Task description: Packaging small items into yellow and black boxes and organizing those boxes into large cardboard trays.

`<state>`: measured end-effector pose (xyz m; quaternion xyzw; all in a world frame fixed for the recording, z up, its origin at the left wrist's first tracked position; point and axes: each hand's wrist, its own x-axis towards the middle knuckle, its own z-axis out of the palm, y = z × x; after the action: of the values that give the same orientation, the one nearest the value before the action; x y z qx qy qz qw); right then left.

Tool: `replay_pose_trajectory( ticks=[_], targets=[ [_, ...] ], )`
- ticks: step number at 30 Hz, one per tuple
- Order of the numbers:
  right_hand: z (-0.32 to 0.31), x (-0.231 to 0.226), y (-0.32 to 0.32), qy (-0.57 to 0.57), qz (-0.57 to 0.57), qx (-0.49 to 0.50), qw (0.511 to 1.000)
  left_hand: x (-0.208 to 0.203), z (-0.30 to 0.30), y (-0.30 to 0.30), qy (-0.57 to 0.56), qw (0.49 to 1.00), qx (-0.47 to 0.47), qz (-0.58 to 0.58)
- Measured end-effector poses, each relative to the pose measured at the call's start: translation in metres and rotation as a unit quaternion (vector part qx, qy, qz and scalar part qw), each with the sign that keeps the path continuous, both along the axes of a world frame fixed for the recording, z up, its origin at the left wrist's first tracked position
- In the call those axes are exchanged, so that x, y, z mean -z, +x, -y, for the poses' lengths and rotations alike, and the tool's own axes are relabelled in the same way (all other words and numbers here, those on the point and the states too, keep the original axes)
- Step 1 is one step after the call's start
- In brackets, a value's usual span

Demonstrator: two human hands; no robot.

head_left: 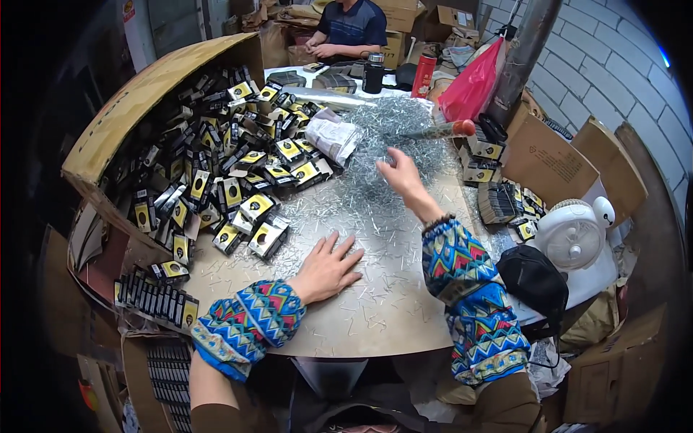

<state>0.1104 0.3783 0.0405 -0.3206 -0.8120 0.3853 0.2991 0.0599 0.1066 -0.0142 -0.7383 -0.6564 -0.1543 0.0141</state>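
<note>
My left hand [328,270] lies flat on the tabletop [375,317], fingers spread, among scattered small metal pins. At the near edge of a big heap of thin silvery metal pins [397,126], my right hand [401,177] hovers or touches; I cannot tell which. Its thumb and forefinger are apart, and the other fingers are mostly hidden. Left of the heap, many small black-and-yellow boxes [256,209] spill out of a large tipped cardboard carton [108,123]. A crumpled whitish wrapper [333,137] rests between boxes and heap. A red-ended rod [462,128] lies on the heap's right side.
A row of upright small boxes [155,299] lines the left table edge. At right are stacked boxes [498,202], a white fan [576,234] and a black cap [533,280]. Behind stand a black flask [373,76] and a red can [424,74]; another person [351,29] sits across.
</note>
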Motion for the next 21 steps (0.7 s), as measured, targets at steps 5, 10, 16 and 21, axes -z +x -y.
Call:
replay_pose_trajectory(
  ticks=[5,10,16,21],
  targets=[
    [0.079,0.044,0.048,0.17,0.054,-0.231,0.956,-0.005,0.05,-0.028,0.157,0.966,-0.19,0.075],
    [0.165,0.05,0.088,0.315,0.122,-0.328,0.883,-0.013,0.063,-0.055,0.125,0.907,-0.401,0.013],
    [0.184,0.067,0.108,0.427,0.149,-0.228,0.863,-0.017,0.065,-0.072,-0.067,0.876,-0.472,0.071],
    [0.201,0.07,0.136,0.344,0.107,-0.236,0.903,-0.045,0.079,-0.051,-0.093,0.876,-0.455,0.127]
  ],
)
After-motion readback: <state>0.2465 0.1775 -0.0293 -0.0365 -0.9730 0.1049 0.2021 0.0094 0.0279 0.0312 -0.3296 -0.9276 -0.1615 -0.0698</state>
